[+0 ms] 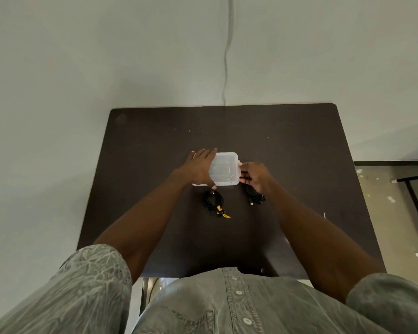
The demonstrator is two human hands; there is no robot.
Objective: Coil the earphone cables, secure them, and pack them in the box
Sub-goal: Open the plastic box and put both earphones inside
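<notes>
- Both hands reach out to a clear plastic box [225,169] in the middle of the dark table [299,153].
- At 9 o'clock of the box, the left hand [199,168] lies on the box's left side with its fingers spread wide and mostly straight. It hides that side of the box.
- At 3 o'clock of the box, the right hand [255,177] touches the box's right edge. Its fingers curl round a black cable bundle [256,197], which hangs out below the hand at 6 o'clock. The top of this bundle is hidden in the hand.
- A small plug end pokes out at the bottom of that bundle, but it is too small to see well.
- A second black coil [212,202] lies on the table at 6 o'clock of the box, near it. A yellow tie [222,212] is on its lower end.
- The box looks see-through, and I cannot tell if its lid is on.
- A thin wire [226,56] runs down the wall at 12 o'clock.
- Grey shirt sleeves [92,280] are cut off at the bottom.
</notes>
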